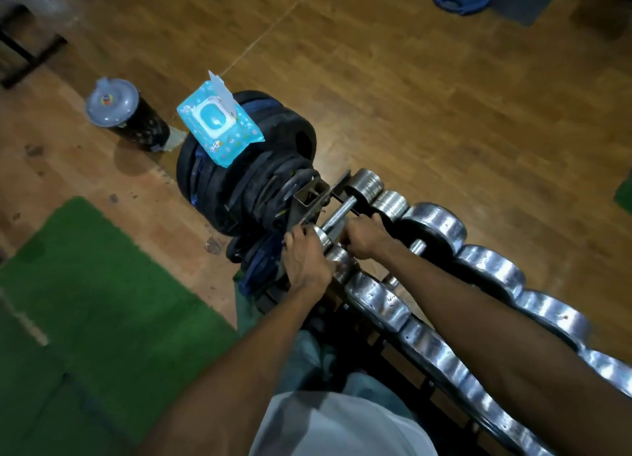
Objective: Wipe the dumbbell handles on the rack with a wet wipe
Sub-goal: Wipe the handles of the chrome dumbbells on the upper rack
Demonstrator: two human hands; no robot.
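Two hands work at the rack's (309,199) end: the left hand (304,260) curls its grip over the near plate of the end dumbbell (345,206), and the right hand (362,238) closes round a handle just beside it. No wipe shows in either grip; it may be hidden in the right fist. Beyond both grips, the wipes pack (219,123) lies lid-up on stacked plates (246,188). Judged risks: a slick handle could roll or pinch fingers between plates, and the open pack could dry out. Only cartoon print shows; no writing is legible.
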